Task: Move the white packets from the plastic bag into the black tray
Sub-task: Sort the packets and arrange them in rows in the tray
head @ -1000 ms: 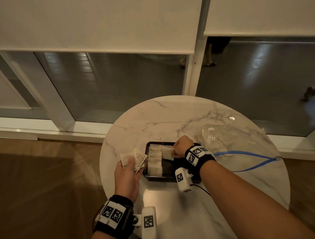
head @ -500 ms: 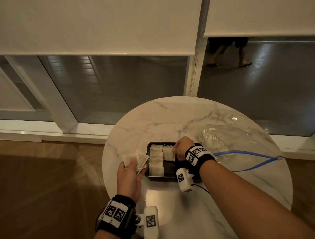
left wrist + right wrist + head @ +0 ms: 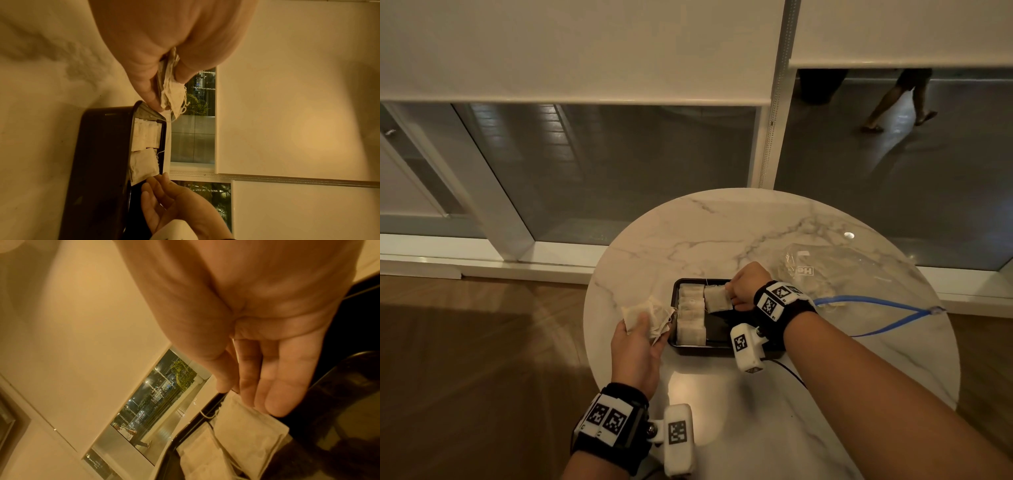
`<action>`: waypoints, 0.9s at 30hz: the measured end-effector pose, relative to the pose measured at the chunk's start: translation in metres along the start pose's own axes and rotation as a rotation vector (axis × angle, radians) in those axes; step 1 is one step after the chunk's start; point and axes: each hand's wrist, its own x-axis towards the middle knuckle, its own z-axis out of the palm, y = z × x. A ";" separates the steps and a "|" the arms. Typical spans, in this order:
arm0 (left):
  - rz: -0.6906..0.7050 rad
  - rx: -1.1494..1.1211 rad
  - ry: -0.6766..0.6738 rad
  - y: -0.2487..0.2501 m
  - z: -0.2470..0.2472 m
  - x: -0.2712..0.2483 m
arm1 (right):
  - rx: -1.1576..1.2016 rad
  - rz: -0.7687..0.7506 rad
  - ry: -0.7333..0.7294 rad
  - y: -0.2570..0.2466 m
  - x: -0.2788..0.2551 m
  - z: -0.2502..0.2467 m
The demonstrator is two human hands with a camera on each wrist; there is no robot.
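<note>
Right hand (image 3: 745, 287) over the black tray (image 3: 702, 347), fingers (image 3: 285, 391) nearly straight, thumb pinching one white packet (image 3: 717, 299) just leftward beyond fingertips (beside the filled column). Left hand (image 3: 635, 353) clamped on spare packets (image 3: 649, 317), left of tray. Plastic bag (image 3: 835, 274) behind right wrist.

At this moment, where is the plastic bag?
In the head view, the plastic bag lies flat on the marble table, far right, just beyond the right hand and right of the black tray.
</note>
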 end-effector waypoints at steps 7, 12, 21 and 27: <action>0.003 0.005 0.007 -0.001 -0.001 -0.001 | -0.010 -0.025 -0.057 0.007 0.000 -0.002; 0.007 0.000 0.009 0.000 -0.002 0.000 | 0.015 -0.068 -0.107 0.015 -0.002 -0.013; 0.008 0.012 0.008 0.001 -0.002 0.001 | 0.030 -0.050 -0.162 0.018 -0.001 -0.008; 0.013 -0.004 -0.036 0.004 0.004 -0.003 | 0.134 -0.025 -0.072 0.005 -0.021 -0.013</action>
